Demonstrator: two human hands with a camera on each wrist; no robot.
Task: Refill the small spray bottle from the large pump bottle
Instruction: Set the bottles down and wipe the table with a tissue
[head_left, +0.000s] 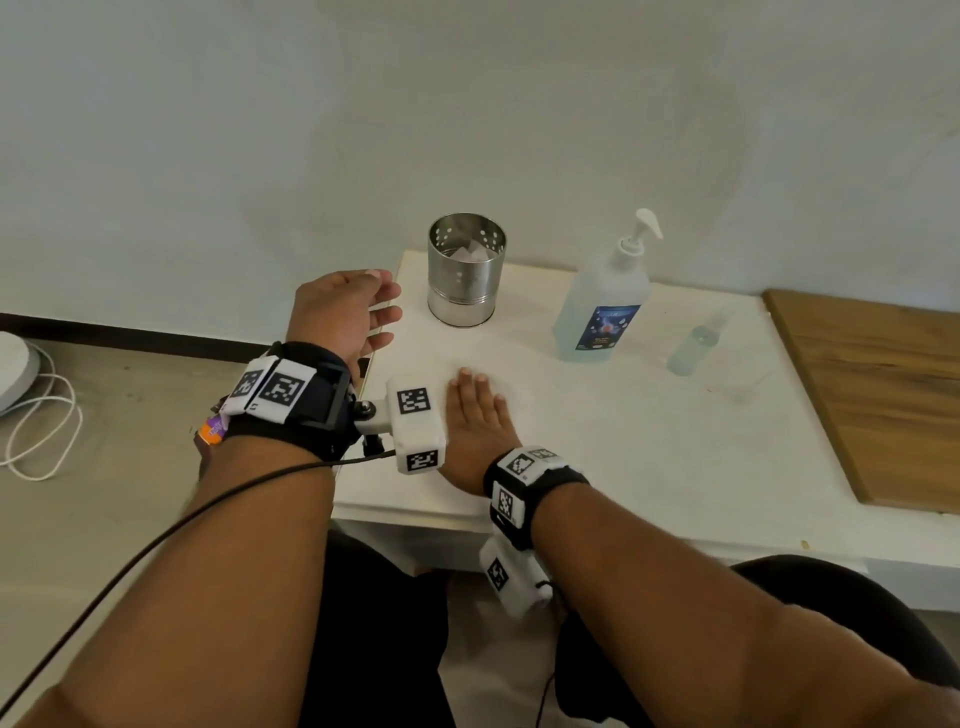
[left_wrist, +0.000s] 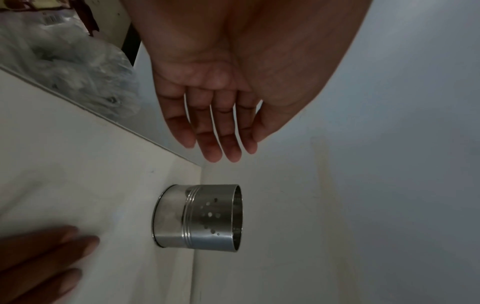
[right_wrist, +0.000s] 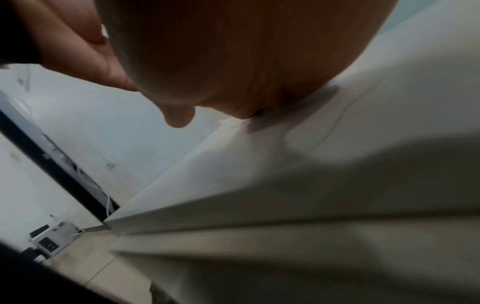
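Head view shows both hands empty, the left hand (head_left: 343, 312) spread in the air, the right hand (head_left: 475, 426) flat on the table (head_left: 649, 441), so reach past the large pump bottle (head_left: 605, 306) for the small spray bottle (head_left: 698, 343) just right of it, gripping low to keep it upright.

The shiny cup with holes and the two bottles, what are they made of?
The round silver cup with holes looks like polished steel: it mirrors light and has punched holes. The large clear pump bottle looks like see-through plastic with a white plastic pump; pale liquid shows through. The small clear spray bottle seems to be plastic too, but it is too blurred to be sure.
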